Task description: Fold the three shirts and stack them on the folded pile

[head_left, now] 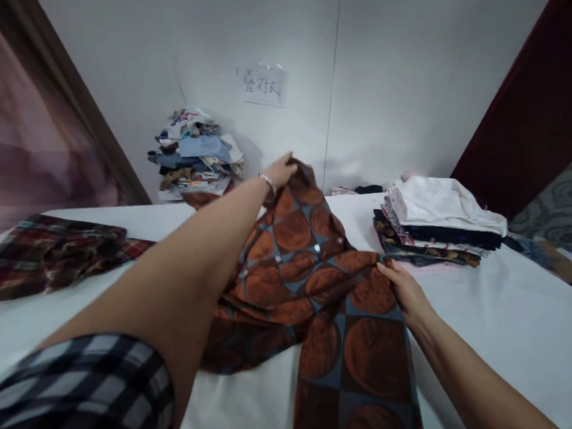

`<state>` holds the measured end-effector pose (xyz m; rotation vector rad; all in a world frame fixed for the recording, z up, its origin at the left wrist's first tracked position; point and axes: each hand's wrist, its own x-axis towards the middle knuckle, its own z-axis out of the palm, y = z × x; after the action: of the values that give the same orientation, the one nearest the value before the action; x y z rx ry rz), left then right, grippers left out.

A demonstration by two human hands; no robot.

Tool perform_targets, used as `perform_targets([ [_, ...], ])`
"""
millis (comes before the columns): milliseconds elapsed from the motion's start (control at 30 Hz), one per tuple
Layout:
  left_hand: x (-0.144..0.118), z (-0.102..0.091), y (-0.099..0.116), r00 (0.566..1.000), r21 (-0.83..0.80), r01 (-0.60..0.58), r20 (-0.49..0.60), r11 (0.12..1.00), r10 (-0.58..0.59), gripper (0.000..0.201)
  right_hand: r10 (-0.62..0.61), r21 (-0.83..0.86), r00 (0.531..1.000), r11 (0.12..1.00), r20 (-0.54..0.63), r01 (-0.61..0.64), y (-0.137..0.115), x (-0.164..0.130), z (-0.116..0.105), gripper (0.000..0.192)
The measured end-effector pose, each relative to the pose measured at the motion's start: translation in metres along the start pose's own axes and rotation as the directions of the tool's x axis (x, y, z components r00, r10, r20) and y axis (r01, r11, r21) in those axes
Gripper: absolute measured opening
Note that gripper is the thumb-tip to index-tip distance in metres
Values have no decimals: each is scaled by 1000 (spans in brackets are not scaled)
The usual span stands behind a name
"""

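Over the white-covered table (516, 335), the rust-and-blue button-up shirt (292, 232) was held slantwise: far end pinched by the left hand (282, 170), nearer edge by the right hand (403, 285), a long panel (376, 356) draped nearer still!

Dim, cool light greys the smooth white wall (402, 84) at the far side. Soft-edged shadows fall on it just right of the rumpled heap of mixed-colour clothes (202, 147). At right, the dark maroon hanging cloth (540, 110) sinks almost to black. Small, round, pale buttons (317, 248) stand out brightly on the rust-brown and blue-grey patterned shirt (324, 285). Near left, the black-and-white checked fabric sleeve (85, 390) blurs; wide-angle distortion stretches the edges.
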<state>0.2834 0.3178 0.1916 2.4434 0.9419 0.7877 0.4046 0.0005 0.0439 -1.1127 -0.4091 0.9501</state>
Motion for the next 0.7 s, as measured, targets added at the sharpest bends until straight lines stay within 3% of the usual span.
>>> perform_targets([
  [67, -29, 25, -21, 996, -12, 62, 71, 998, -61, 47, 79, -52, 996, 995, -38, -81, 18, 2, -20, 21],
  [167, -93, 33, -54, 981, -23, 105, 163, 994, -100, 49, 116, -140, 992, 983, -42, -121, 34, -1, -38, 21],
  [300, -200, 8, -84, 966, -20, 115, 235, 993, -107, 44, 33, -211, 998, 977, -47, -42, 39, -4, -41, 31],
  [400, -282, -11, -91, 962, 48, 64, 263, 997, -74, 38, -14, -191, 1000, 981, -16, 11, 41, -4, -39, 58],
  [500, -349, -18, -93, 961, 167, 29, 268, 986, -74, 34, -41, -217, 998, 976, -54, 28, 45, -3, -41, 83],
  [600, -384, -17, -98, 956, 304, 27, 271, 952, -114, 42, -80, -272, 989, 961, -121, 44, 49, -3, -45, 92],
  [700, -387, -16, -101, 944, 419, 17, 292, 908, -153, 28, -108, -281, 986, 957, -125, 69, 49, -3, -45, 90],
])
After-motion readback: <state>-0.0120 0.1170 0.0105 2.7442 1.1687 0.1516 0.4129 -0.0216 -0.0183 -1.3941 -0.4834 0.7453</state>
